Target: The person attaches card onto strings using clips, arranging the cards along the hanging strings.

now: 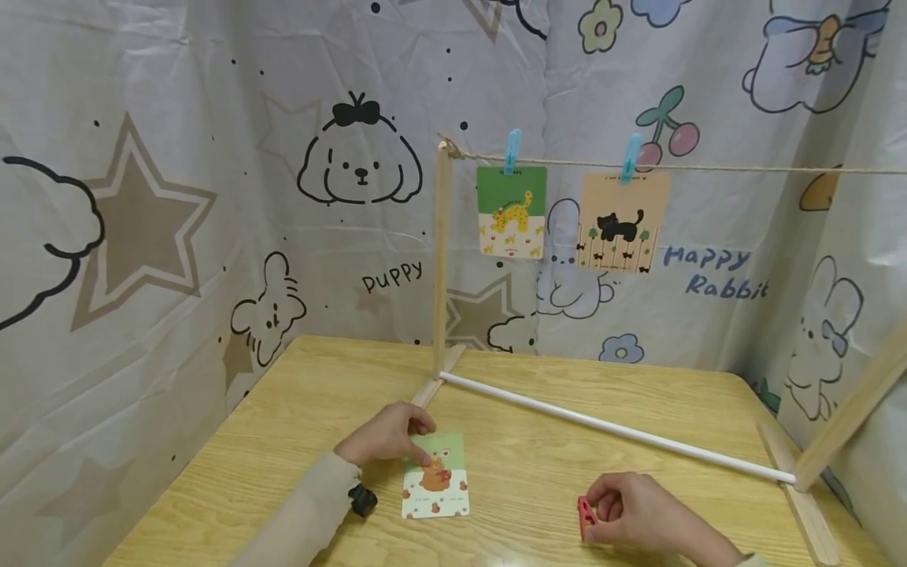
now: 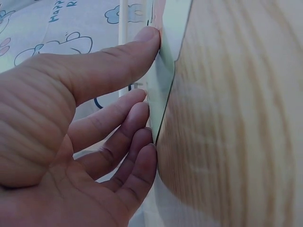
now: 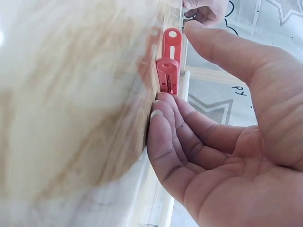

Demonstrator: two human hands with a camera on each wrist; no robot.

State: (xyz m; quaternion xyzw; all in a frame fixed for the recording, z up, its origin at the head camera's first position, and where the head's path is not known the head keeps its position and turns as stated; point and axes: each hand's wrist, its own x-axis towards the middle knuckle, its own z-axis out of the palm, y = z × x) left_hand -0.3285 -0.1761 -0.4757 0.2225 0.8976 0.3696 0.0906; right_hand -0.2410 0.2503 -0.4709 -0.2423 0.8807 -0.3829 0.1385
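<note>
My left hand [image 1: 388,435] is at the upper left of a card [image 1: 446,504] that lies on the table. The card has a green top, a white lower part and a brown bear. In the left wrist view the thumb touches the card [image 2: 163,87], and curved fingertips meet its edge. To the right, my right hand [image 1: 641,512] holds a red clothespin [image 1: 585,517] close over the tabletop. The right wrist view shows the clothespin [image 3: 169,71] between thumb tip and fingertips.
A wooden post [image 1: 442,260] holds up a twine line [image 1: 567,164]. Blue clothespins [image 1: 513,150] hang a green leopard card [image 1: 512,213] and a peach black-cat card [image 1: 623,224] there. A white rod [image 1: 616,428] crosses the wooden table [image 1: 319,378] behind both hands. A printed curtain [image 1: 354,260] surrounds it.
</note>
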